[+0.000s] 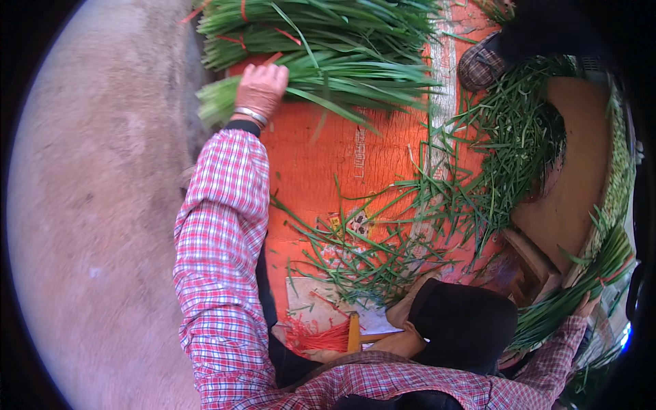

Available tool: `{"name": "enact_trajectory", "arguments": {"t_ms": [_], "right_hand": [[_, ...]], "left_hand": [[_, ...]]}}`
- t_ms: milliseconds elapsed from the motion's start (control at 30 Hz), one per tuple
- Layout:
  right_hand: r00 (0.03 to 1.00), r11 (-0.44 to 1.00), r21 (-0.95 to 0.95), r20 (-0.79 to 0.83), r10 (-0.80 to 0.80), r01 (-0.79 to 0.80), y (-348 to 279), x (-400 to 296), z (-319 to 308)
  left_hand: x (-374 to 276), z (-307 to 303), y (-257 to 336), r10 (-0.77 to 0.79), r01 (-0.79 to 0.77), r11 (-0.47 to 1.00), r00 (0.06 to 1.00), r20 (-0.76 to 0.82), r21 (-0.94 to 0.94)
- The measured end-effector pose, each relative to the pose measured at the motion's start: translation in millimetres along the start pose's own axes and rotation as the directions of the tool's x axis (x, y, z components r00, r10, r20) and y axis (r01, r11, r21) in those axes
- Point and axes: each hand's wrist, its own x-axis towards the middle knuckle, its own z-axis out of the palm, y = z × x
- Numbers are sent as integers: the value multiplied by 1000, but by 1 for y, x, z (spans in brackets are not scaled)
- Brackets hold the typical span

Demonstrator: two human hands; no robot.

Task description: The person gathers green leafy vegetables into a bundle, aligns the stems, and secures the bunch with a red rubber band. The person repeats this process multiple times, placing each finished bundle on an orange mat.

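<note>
My left hand (264, 84), at the end of a plaid sleeve, grips a loose-leafed bundle of garlic chives (353, 84) near its pale stem end. The bundle is blurred at that end and lies against more bundles (328, 31) bound with red ties at the top of the view. At the far right my right hand (587, 305) holds another chive bundle (553, 307), which has a red tie around it. Its leaves hang towards my knee, and the fingers are partly hidden.
An orange printed sheet (318, 154) carries scattered cut leaves (512, 154). Red ties (318, 333) lie by a yellow wooden piece (353, 332) near my legs. Another person's plaid shoe (480, 62) rests at upper right. A brown board (579, 154) stands right; bare floor (102, 205) lies left.
</note>
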Motion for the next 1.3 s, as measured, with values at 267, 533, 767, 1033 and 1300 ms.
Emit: {"name": "enact_trajectory", "arguments": {"t_ms": [267,533,767,1033,1300], "right_hand": [[987,929,363,-159,-7,65,-238,43,-32],[937,501,852,287,-201,-153,-553,-128,-22],[311,730,457,888,-339,-508,-621,-249,109],[506,504,493,853,-123,-709,-644,-176,220],[413,-28,447,800,-435,-894,-662,-177,193]], "left_hand": [[-14,-213,26,-271,558,606,815,512,-567],[-100,-193,174,-306,577,651,794,526,-493],[-257,-142,219,-158,967,162,220,963,-194],[-223,-100,302,-41,926,-182,328,944,-330],[-195,-156,262,-175,825,-434,318,932,-363]]}}
